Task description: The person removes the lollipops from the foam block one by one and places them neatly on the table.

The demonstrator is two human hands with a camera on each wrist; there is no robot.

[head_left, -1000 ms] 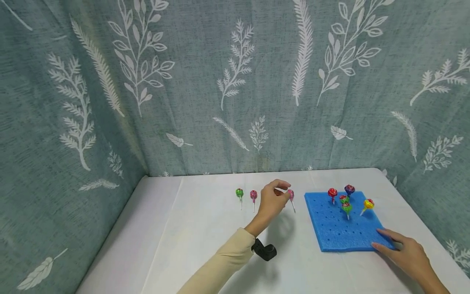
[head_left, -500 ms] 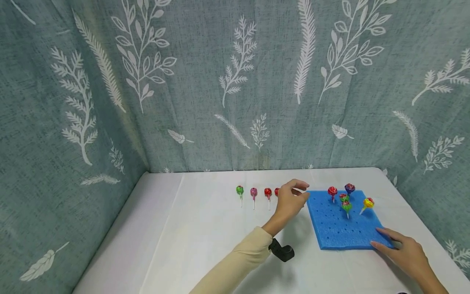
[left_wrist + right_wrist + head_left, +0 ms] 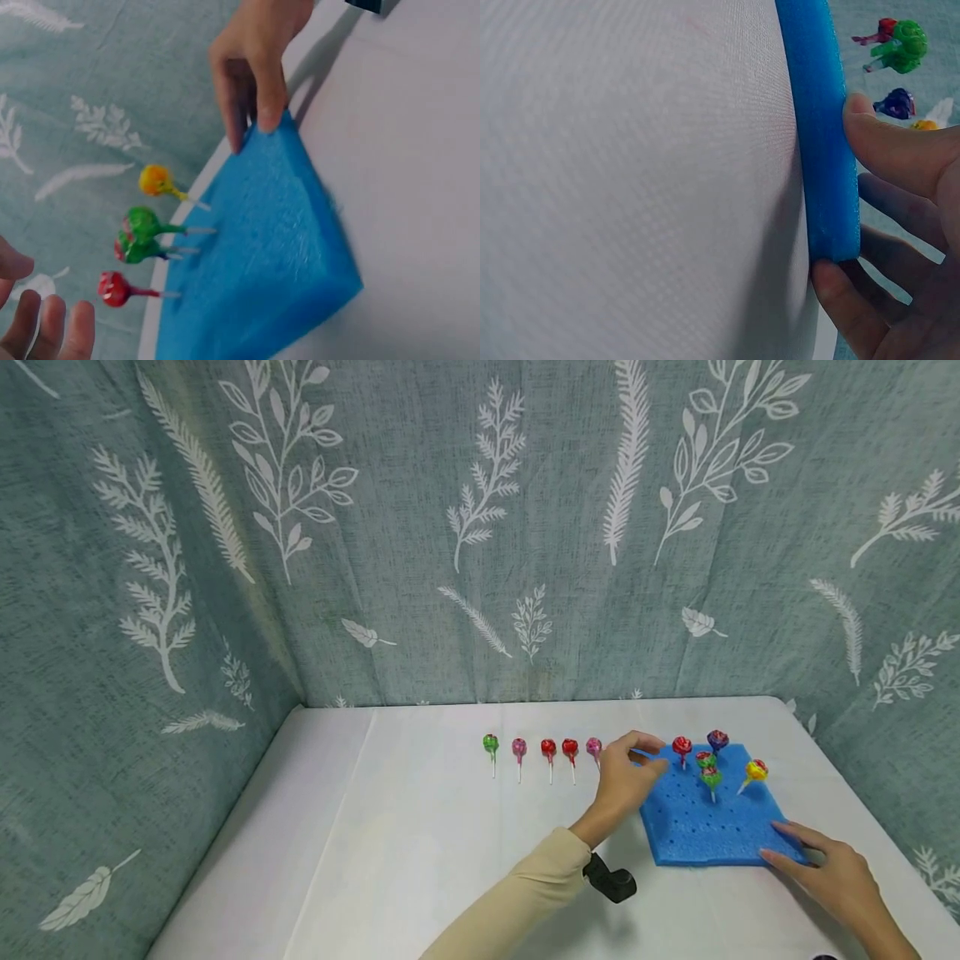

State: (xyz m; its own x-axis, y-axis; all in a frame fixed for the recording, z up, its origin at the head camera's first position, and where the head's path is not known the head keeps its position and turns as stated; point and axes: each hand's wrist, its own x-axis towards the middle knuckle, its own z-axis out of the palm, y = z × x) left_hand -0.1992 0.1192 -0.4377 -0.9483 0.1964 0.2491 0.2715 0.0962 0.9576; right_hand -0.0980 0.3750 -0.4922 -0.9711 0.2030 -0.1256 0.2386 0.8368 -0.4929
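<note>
On white tabletop, right hand grips blue foam; left hand, seemingly empty, has moved nearer.

Blue foam board with five planted lollipops, five loose lollipops alongside in a row

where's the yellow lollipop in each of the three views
Head: yellow lollipop at right, the rightmost lollipop.
Left wrist: yellow lollipop left of centre, the topmost lollipop.
Right wrist: yellow lollipop at the right edge, mostly hidden.
Shared landmark: the blue board.
</note>
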